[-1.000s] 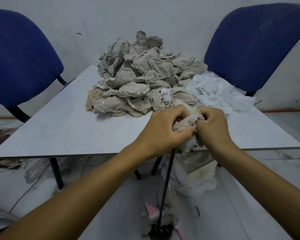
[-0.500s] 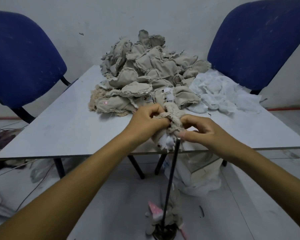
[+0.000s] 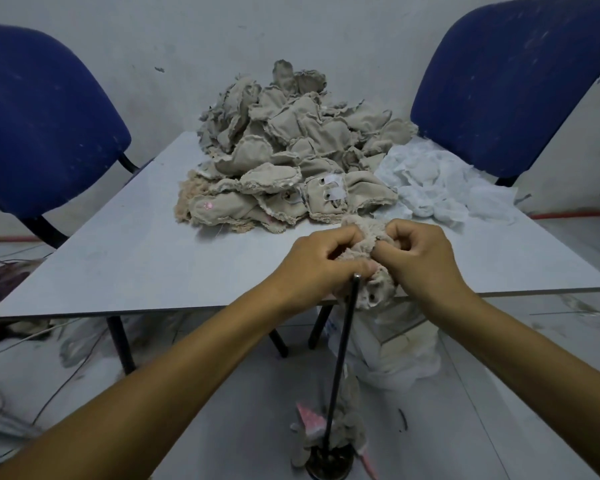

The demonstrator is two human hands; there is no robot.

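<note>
1. our left hand (image 3: 312, 268) and our right hand (image 3: 420, 258) are both clenched on one small beige fuzzy fabric piece (image 3: 369, 242), with the fingers curled into it from either side.
2. the fabric piece sits between the two hands, over the near edge of the pale grey flat bench (image 3: 136, 258). its lower part hangs just past that edge, and two small dark holes show in it.
3. a thin dark metal rod (image 3: 342, 358) rises, slightly tilted, from a round dark base (image 3: 329, 464) on the floor. its top end meets the underside of the fabric piece, just beside the fingers of the left hand. we cannot tell whether the tip goes into the fabric.
4. a big heap of beige fabric pieces with frayed edges (image 3: 291, 147) lies on the middle of the bench, beyond the hands.
5. a pile of thin white crumpled material (image 3: 437, 181) lies on the bench against the right side of the heap.
6. two blue padded chairs (image 3: 42, 133) (image 3: 506, 84) stand at the far corners of the bench, before a pale wall.
7. a white bag (image 3: 395, 355) stands on the floor under the bench, and grey and pink scraps (image 3: 309, 419) lie around the rod's base.
</note>
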